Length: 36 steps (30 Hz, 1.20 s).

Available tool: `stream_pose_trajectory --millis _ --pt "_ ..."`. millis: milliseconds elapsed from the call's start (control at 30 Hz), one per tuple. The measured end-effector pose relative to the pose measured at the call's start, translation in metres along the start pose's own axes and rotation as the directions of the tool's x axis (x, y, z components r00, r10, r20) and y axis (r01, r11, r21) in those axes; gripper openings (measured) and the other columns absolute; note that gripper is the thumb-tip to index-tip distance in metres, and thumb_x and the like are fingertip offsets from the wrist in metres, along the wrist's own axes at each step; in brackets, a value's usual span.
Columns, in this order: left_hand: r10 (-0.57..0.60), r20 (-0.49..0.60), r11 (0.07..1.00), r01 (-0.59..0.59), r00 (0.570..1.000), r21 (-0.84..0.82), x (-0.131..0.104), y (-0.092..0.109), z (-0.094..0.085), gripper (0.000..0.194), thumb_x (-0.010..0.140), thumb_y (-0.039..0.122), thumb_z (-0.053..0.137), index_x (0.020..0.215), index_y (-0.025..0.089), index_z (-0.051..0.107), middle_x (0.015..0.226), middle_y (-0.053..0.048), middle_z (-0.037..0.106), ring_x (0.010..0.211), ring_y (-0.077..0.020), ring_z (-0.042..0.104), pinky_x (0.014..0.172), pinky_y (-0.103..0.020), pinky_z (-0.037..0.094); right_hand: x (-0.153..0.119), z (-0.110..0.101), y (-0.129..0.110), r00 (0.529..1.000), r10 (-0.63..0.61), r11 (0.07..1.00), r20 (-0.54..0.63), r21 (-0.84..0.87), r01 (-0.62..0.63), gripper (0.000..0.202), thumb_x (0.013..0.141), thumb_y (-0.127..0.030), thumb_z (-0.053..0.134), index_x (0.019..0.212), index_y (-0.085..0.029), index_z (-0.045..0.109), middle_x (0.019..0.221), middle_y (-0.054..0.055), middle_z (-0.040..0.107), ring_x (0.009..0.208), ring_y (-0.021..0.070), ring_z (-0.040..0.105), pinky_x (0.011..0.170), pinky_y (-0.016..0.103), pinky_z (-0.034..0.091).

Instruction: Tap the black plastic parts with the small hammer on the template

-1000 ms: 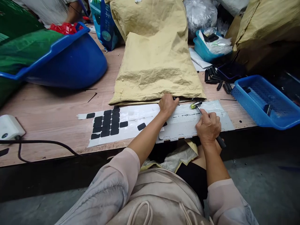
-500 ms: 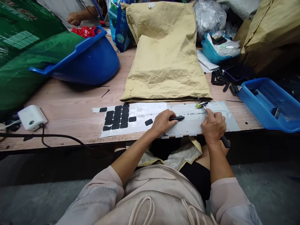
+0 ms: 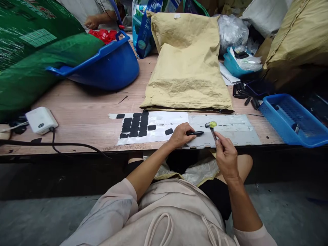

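Note:
My left hand (image 3: pixel 180 136) rests at the sheet's edge, its fingers closed on one end of a black pen-like tube (image 3: pixel 197 133) that points right over a grey board (image 3: pixel 232 135). In my right hand (image 3: pixel 227 158) is the handle of a small hammer (image 3: pixel 213 132). Its head, metal on one side and yellow-green on the other, hovers above the board just beyond the tube's right end. A white sheet (image 3: pixel 164 119) left of my left hand bears rows of black rounded-square pads (image 3: pixel 134 124). One loose-looking pad (image 3: pixel 169 132) lies close to my left wrist.
A tan sack (image 3: pixel 186 71) stands behind the board. To the left are a blue basin (image 3: pixel 105 68), a green bag (image 3: pixel 38 58) and a white adapter (image 3: pixel 41 120) with cables. At right sit a blue basket (image 3: pixel 289 119) and black tubes (image 3: pixel 239 90). Another person's hand (image 3: pixel 91 22) shows at the back.
My right hand has turned and swung the hammer's head left, closer to the tube's tip. My left hand keeps its hold on the tube. The whole view has shifted slightly.

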<state>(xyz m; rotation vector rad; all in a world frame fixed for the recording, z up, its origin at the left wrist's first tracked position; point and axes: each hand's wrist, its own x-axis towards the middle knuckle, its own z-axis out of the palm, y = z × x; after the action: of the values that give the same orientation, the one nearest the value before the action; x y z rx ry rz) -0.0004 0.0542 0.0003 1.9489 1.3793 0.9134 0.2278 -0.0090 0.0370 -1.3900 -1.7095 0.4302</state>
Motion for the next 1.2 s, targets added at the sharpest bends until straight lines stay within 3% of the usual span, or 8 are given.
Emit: stream_pose_trajectory --millis 133,267,433,533,733,900,1033,1200 --pt "0.006 -0.008 1.0 -0.006 1.0 -0.023 0.001 -0.002 0.001 0.009 0.079 0.018 0.083 0.085 0.02 0.077 0.085 -0.001 0.068 0.082 -0.017 0.061 0.081 -0.031 0.05 -0.01 0.006 -0.018 0.994 -0.102 0.995 0.049 0.0 0.102 0.038 0.105 -0.025 0.051 0.137 -0.025 0.072 0.101 0.007 0.073 0.088 0.0179 0.067 0.085 0.032 0.057" --pt "-0.001 -0.017 0.999 0.001 1.0 -0.038 0.003 -0.002 0.004 0.009 0.078 0.017 0.084 0.082 0.019 0.076 0.083 0.0 0.067 0.08 -0.0157 0.061 0.079 -0.03 0.049 -0.016 0.015 -0.017 0.983 -0.172 0.979 0.067 -0.101 0.178 0.04 0.105 -0.021 0.049 0.137 -0.026 0.073 0.092 0.006 0.069 0.085 0.0173 0.066 0.084 0.03 0.055" --pt "-0.014 -0.02 0.999 0.013 1.0 -0.033 0.003 -0.001 0.003 0.008 0.077 0.017 0.083 0.078 0.019 0.075 0.082 0.0 0.066 0.08 -0.0157 0.061 0.079 -0.03 0.049 -0.015 0.015 -0.013 0.989 -0.106 0.968 0.107 -0.216 0.127 0.041 0.105 -0.025 0.046 0.134 -0.026 0.075 0.089 0.005 0.067 0.082 0.018 0.065 0.08 0.03 0.054" --pt "-0.013 0.003 1.0 0.014 1.0 -0.028 0.003 0.001 0.001 0.007 0.078 0.018 0.082 0.079 0.019 0.074 0.083 0.0 0.067 0.08 -0.0162 0.061 0.08 -0.03 0.049 -0.014 0.011 -0.014 0.996 -0.079 0.97 0.05 -0.225 0.088 0.041 0.107 -0.029 0.044 0.136 -0.025 0.073 0.092 0.007 0.068 0.085 0.019 0.065 0.084 0.032 0.055" --pt "-0.028 0.002 1.0 0.028 1.0 -0.008 0.003 0.003 0.001 0.009 0.078 0.018 0.081 0.08 0.019 0.073 0.084 -0.001 0.068 0.082 -0.0175 0.062 0.081 -0.031 0.05 -0.011 0.011 -0.006 0.996 -0.048 0.977 0.071 -0.203 0.061 0.04 0.106 -0.031 0.045 0.133 -0.024 0.074 0.092 0.007 0.069 0.083 0.0187 0.065 0.082 0.031 0.054" --pt "0.001 0.002 0.997 -0.001 1.0 0.081 0.0 0.006 0.002 0.014 0.079 0.021 0.082 0.089 0.019 0.074 0.087 -0.003 0.067 0.085 -0.0202 0.062 0.083 -0.034 0.05 0.015 -0.005 0.014 0.998 -0.028 0.922 -0.058 -0.386 0.003 0.04 0.103 -0.026 0.049 0.134 -0.023 0.074 0.099 0.009 0.07 0.093 0.0213 0.064 0.081 0.031 0.049" --pt "0.022 0.032 0.989 -0.026 0.999 0.147 0.002 0.006 0.003 0.02 0.08 0.026 0.084 0.095 0.02 0.074 0.088 -0.003 0.066 0.087 -0.0215 0.062 0.086 -0.035 0.049 0.044 -0.013 0.047 1.0 0.002 0.824 -0.016 -0.566 -0.011 0.039 0.096 -0.018 0.054 0.125 -0.025 0.079 0.094 0.008 0.065 0.089 0.0213 0.057 0.076 0.031 0.043" --pt "0.103 0.009 0.98 -0.103 0.995 0.169 -0.006 0.014 -0.001 0.013 0.09 0.032 0.075 0.096 0.02 0.073 0.097 -0.008 0.07 0.094 -0.0237 0.064 0.087 -0.038 0.05 0.068 0.0 0.073 0.999 -0.021 0.8 0.039 -0.598 0.04 0.039 0.093 -0.017 0.054 0.121 -0.024 0.08 0.092 0.008 0.061 0.085 0.0211 0.049 0.077 0.033 0.039"
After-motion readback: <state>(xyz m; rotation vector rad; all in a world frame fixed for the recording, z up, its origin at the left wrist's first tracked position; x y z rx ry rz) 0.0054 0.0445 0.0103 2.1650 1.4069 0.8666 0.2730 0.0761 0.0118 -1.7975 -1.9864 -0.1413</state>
